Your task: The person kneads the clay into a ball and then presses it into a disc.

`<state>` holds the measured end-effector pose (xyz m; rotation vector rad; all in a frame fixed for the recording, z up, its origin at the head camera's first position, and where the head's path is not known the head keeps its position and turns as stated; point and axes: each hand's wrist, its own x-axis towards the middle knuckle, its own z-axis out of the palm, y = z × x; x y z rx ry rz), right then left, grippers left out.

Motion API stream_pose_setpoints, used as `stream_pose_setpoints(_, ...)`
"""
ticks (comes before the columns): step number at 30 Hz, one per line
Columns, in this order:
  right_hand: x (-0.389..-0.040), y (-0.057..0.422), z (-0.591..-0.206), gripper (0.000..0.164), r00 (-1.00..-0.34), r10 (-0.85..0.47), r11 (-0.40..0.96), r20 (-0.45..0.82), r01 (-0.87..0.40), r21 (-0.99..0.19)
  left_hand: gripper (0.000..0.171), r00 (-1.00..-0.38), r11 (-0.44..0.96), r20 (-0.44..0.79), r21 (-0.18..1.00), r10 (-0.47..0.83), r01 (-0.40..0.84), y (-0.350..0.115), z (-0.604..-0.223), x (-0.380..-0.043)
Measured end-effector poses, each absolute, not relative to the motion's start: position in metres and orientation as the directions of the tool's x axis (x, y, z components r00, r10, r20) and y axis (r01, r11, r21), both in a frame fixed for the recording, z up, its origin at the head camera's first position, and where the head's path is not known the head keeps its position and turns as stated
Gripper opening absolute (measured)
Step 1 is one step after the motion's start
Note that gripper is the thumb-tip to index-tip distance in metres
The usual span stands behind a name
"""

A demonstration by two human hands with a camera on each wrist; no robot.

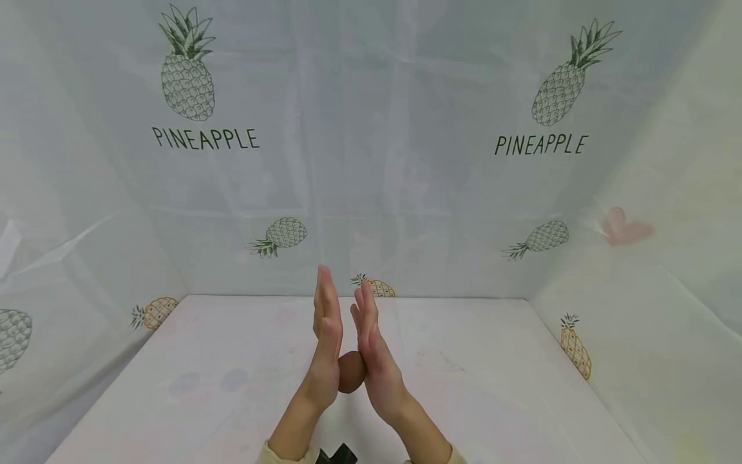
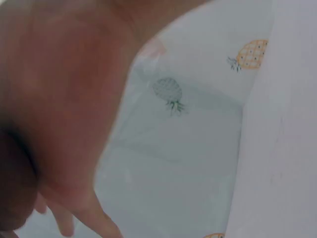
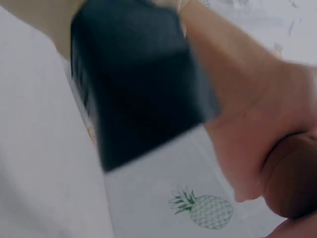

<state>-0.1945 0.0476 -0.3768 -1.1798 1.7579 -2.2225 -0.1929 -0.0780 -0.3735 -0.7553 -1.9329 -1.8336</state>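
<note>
- Head view: your left grip (image 1: 326,351) and right grip (image 1: 377,361) face each other palm to palm, both with fingers straight and pointing away from you; the fingertips stand apart.
- A round brown ball (image 1: 351,372) sits between them, touching both palms low down near the heels; no finger curls round it.
- Your forearms slant in from below the grip, cream sleeves (image 1: 279,455) at the frame's bottom edge, part of a black object (image 1: 338,455) showing between them.
- Behind and to both sides of the grip: the pale table (image 1: 493,367); beyond it, a whitish cloth (image 1: 371,161) with pineapple prints.
- Left wrist view: a blurred palm fills the left side, fingers extended downward; the ball, cut by the frame, lies against it. Which palm, you cannot tell here.
- Right wrist view: the ball shows at the right edge against a palm's heel; a dark blocky object (image 3: 138,84) stands by that wrist, a green pineapple print (image 3: 210,210) below.
</note>
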Motion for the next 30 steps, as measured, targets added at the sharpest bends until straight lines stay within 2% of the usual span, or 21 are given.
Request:
stream_pose_setpoints(6,-0.191,0.054,-0.371,0.06,-0.677,-0.459,-0.356,0.575,-0.453,-0.817,0.06,-0.797,0.056,0.593,0.797,0.113,0.601,-0.074,-0.381,-0.201)
stream_pose_setpoints(12,-0.196,0.068,-0.363,0.06,-0.685,-0.39,-0.375,0.615,-0.492,-0.785,0.059,-0.775,0.088,0.6,0.777,0.201,0.624,-0.056,-0.39,-0.2)
stream_pose_setpoints(17,-0.203,0.076,-0.361,0.06,-0.706,-0.355,-0.385,0.613,-0.488,-0.784,0.059,-0.731,0.094,0.636,0.735,0.246,0.671,-0.046,-0.39,-0.191)
stream_pose_setpoints(23,-0.209,0.07,-0.367,0.06,-0.713,-0.391,-0.405,0.582,-0.434,-0.805,0.059,-0.657,0.089,0.708,0.66,0.258,0.746,-0.048,-0.384,-0.184)
stream_pose_setpoints(25,-0.209,0.066,-0.37,0.059,-0.71,-0.417,-0.398,0.568,-0.419,-0.816,0.06,-0.672,0.086,0.7,0.674,0.243,0.733,-0.052,-0.382,-0.183)
stream_pose_setpoints(30,-0.203,0.056,-0.375,0.058,-0.702,-0.471,-0.355,0.534,-0.403,-0.843,0.06,-0.774,0.031,0.607,0.783,0.177,0.621,-0.063,-0.375,-0.185)
